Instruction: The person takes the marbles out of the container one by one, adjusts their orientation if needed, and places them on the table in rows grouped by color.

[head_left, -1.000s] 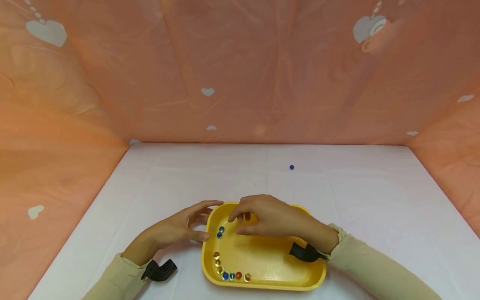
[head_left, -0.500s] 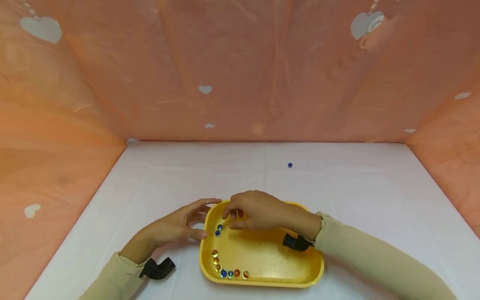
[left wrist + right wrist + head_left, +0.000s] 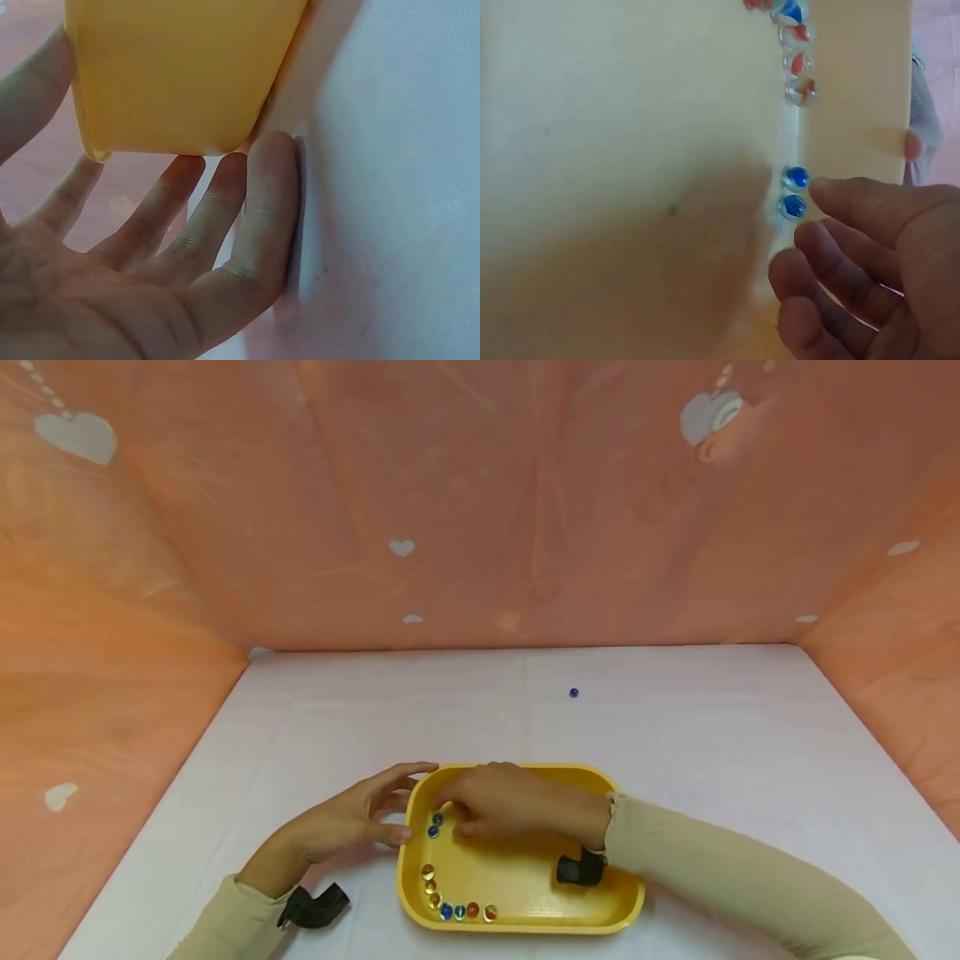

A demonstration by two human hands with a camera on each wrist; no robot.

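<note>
Right hand (image 3: 498, 802), fingers loose, nears two blue marbles (image 3: 435, 825) (six lie beyond) in one tray (image 3: 525, 893).

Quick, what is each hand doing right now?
Left hand: open, fingers against the yellow tray.
Right hand: open, holding nothing, beside two blue marbles.

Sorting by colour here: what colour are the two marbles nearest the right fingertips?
Both marbles are blue, clearest in the right wrist view.

Marbles (image 3: 457, 906) in tray (image 3: 525, 925) — lone marble (image 3: 573, 692) behind, on table (image 3: 720, 760)
</note>
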